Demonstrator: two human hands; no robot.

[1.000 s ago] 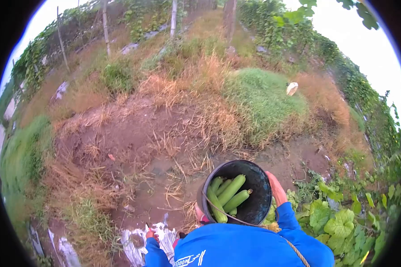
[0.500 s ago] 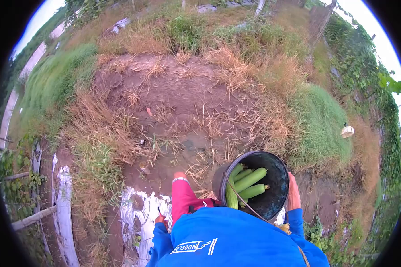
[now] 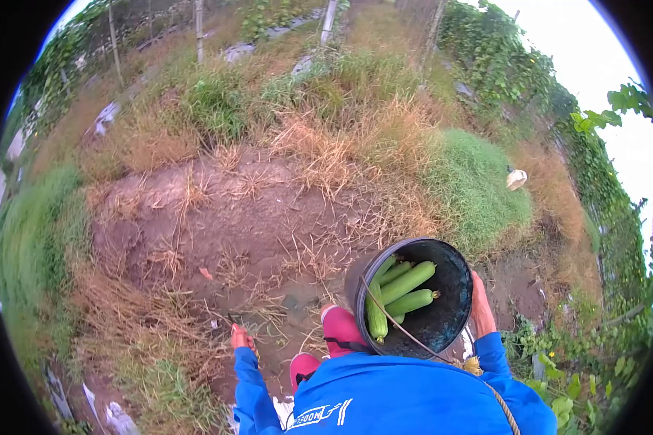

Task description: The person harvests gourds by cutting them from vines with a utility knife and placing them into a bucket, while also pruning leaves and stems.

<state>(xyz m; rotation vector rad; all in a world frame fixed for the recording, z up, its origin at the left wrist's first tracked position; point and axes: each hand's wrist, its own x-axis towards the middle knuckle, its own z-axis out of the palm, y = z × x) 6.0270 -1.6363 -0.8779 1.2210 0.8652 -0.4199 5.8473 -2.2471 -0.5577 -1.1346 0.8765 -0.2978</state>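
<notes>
A black bucket [image 3: 453, 322] tilts at my right side with its mouth towards me. Several long green gourds [image 3: 409, 283] lie in it, heaped along its left wall. My right hand [image 3: 481, 304] presses against the bucket's outer right side, fingers along the rim, and holds it. A thin wire handle [image 3: 406, 336] crosses the bucket's mouth. Near its lower end is a yellowish knot, where a rope [image 3: 502, 409] runs over my blue clothing. My left hand [image 3: 242, 338], out to the left above dry grass, is closed around a thin dark tool, too small to make out.
Bare brown soil [image 3: 247, 203] with dry stalks lies ahead, rimmed by brown and green grass [image 3: 479, 185]. Leafy vines on a trellis [image 3: 602, 181] line the right, with posts [image 3: 329, 22] at the back. A pale round object [image 3: 516, 179] is at the right.
My left hand has swung forward and outward with the thin tool. The view has turned to the right, and my legs have stepped on. The bucket stays held at my right side.
</notes>
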